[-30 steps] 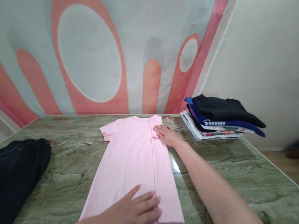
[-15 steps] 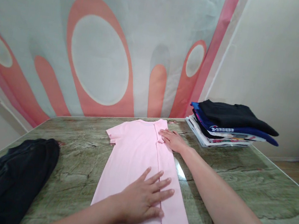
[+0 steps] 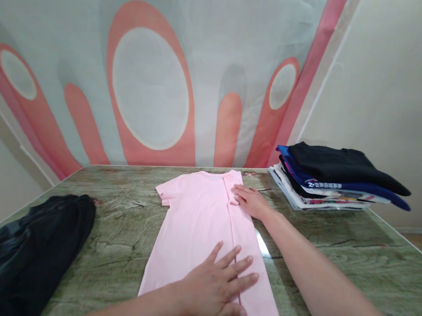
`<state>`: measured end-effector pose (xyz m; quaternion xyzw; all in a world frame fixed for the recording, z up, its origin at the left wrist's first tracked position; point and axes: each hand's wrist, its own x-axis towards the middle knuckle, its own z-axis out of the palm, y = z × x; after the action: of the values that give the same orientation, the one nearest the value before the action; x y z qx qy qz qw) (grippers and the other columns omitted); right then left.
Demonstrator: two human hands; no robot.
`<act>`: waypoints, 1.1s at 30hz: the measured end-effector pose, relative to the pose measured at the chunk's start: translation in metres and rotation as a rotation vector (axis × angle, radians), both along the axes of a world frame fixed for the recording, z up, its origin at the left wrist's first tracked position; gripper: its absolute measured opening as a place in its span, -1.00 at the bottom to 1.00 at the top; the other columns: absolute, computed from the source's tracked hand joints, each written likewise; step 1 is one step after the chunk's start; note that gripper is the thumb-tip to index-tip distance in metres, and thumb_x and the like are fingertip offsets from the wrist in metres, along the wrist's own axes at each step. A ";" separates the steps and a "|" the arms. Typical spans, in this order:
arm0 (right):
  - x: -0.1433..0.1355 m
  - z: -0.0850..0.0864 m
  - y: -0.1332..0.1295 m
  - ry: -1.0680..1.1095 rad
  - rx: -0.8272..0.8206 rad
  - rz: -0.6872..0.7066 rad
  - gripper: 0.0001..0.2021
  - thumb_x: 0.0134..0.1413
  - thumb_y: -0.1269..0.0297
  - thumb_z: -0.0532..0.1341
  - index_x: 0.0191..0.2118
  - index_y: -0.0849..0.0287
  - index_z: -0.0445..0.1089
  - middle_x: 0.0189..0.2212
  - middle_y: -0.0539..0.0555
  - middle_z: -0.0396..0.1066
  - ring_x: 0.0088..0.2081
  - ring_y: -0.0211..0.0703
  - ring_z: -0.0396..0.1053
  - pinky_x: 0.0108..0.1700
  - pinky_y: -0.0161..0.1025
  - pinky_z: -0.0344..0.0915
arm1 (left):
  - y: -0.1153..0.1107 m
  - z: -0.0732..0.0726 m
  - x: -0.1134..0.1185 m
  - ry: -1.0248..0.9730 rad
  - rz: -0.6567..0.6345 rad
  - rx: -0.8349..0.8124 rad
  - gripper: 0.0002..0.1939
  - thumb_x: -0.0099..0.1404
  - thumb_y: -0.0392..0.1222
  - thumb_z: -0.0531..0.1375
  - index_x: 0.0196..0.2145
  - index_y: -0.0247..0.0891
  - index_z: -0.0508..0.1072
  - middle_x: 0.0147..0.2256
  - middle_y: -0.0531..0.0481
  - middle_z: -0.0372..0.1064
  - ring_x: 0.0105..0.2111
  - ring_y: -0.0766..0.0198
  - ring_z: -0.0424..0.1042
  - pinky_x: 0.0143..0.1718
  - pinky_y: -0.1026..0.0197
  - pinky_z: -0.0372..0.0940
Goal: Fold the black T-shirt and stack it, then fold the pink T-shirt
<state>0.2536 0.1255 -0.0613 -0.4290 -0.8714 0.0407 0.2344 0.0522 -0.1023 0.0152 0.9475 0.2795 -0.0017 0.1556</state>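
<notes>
A pink T-shirt [image 3: 192, 229] lies flat on the table, its collar towards the far edge. Its right side is folded inward in a long strip, with that sleeve turned back on top; the left sleeve still sticks out. My left hand [image 3: 215, 288] rests palm down on the lower part of the shirt, fingers spread across the fold's edge. Farther up, my right hand [image 3: 251, 201] lies flat on the folded sleeve near the shoulder, fingers stretched out. Neither hand grips the cloth.
On the wood-patterned table [image 3: 115, 239], a stack of folded clothes [image 3: 334, 181] stands at the back right, black on top. A heap of dark clothing [image 3: 26, 252] lies at the left. Behind the table hangs a grey and coral patterned backdrop [image 3: 217, 64].
The whole view has shifted slightly, so everything appears a little farther right. Both hands keep nearly the same places on the shirt, and the fold looks unchanged.
</notes>
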 end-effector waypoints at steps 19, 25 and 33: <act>0.000 -0.003 0.002 -0.080 -0.008 -0.031 -0.60 0.30 0.21 -0.05 0.21 -0.08 0.19 0.24 -0.02 0.13 0.23 -0.16 0.11 0.23 0.00 0.02 | 0.166 -0.065 -0.068 0.147 0.702 0.343 -0.29 0.39 0.22 -0.30 0.33 -0.26 -0.08 0.34 -0.11 -0.26 0.33 0.10 -0.26 0.27 -0.09 -0.24; 0.000 0.000 0.000 -0.066 -0.039 -0.029 -0.61 0.29 0.22 -0.04 0.20 -0.07 0.20 0.24 -0.01 0.14 0.23 -0.15 0.11 0.24 0.03 0.00 | 0.178 -0.055 -0.077 0.210 0.840 0.314 -0.35 0.42 0.05 -0.21 0.29 -0.46 -0.02 0.32 -0.30 -0.20 0.31 0.01 -0.17 0.25 -0.04 -0.15; -0.028 0.022 -0.020 0.095 0.029 -0.061 -0.56 0.29 0.26 -0.09 0.23 0.17 0.17 0.25 0.12 0.11 0.29 -0.12 -0.03 0.27 -0.05 -0.05 | 0.182 -0.055 -0.026 0.110 0.604 0.368 -0.40 0.43 0.06 -0.26 0.30 -0.27 0.00 0.33 -0.15 -0.19 0.32 0.02 -0.22 0.24 -0.17 -0.19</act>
<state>0.2253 0.1060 -0.0395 -0.4494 -0.8463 0.0411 0.2830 0.0264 0.0800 -0.0400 0.8328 0.5504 0.0438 -0.0395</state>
